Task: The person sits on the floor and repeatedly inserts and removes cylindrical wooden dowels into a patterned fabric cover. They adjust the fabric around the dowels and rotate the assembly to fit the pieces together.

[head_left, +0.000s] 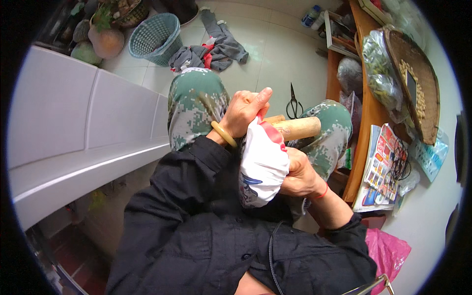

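Note:
In front of my body I hold a bunched white cloth (263, 164) with a red edge and a dark blue print. My left hand (243, 110), with a pale bangle at the wrist, is closed on its upper end by the red edge. My right hand (301, 172), a red string round its wrist, grips its right side. Beyond the cloth, a thick pale wooden or bamboo piece (300, 129) juts out over my right knee; its other end is hidden. A second, smaller wooden end (274, 119) shows beside it.
Black scissors (294, 104) lie on the tiled floor between my knees. Ahead are grey and red clothes (223, 46) and a blue-green plastic basket (156, 38). A white panelled cabinet (59, 103) borders my left. On my right, a wooden shelf (366, 162) carries magazines, bags and a woven tray (413, 83).

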The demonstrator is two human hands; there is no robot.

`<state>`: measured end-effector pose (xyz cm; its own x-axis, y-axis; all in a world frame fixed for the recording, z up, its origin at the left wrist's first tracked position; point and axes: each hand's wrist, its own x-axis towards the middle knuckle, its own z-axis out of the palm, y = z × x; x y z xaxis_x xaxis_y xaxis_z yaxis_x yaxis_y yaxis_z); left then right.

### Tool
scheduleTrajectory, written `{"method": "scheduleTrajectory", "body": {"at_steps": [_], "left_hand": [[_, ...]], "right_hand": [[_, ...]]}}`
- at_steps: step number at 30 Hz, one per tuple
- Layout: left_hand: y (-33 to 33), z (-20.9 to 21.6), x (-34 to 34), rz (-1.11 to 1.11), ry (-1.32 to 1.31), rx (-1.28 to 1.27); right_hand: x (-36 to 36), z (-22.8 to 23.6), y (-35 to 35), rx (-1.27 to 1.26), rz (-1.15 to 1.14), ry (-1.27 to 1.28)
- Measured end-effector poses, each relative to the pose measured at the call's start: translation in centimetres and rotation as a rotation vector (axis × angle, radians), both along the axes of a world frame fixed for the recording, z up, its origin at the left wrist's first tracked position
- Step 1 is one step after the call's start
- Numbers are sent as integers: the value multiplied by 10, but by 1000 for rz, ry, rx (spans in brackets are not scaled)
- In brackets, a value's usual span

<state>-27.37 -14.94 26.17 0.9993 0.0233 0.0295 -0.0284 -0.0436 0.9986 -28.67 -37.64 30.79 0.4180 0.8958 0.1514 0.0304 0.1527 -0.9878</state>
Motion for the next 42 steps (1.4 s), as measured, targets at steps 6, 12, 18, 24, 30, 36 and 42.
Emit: {"method": "scheduleTrajectory", "body": {"at_steps": [6,12,18,24,30,36,42], "left_hand": [[5,-3,-6,-26,4,112],[10,-3,-8,-68,23,131],[17,11,-9,-215,42,133],[15,17,-9,-259,52,172],[14,15,-9,-234,41,160],[16,15,-9,-236,71,160],[16,14,-7,-234,69,195]], "right_hand": [[7,16,21,-106,-3,-665],[9,24,41,-303,120,-737],[6,14,44,-147,225,-983],[12,0,35,-25,391,-1115],[13,-10,39,108,467,-1104],[5,12,49,-143,708,-1297],[-1,35,57,-276,535,-1163]]}}
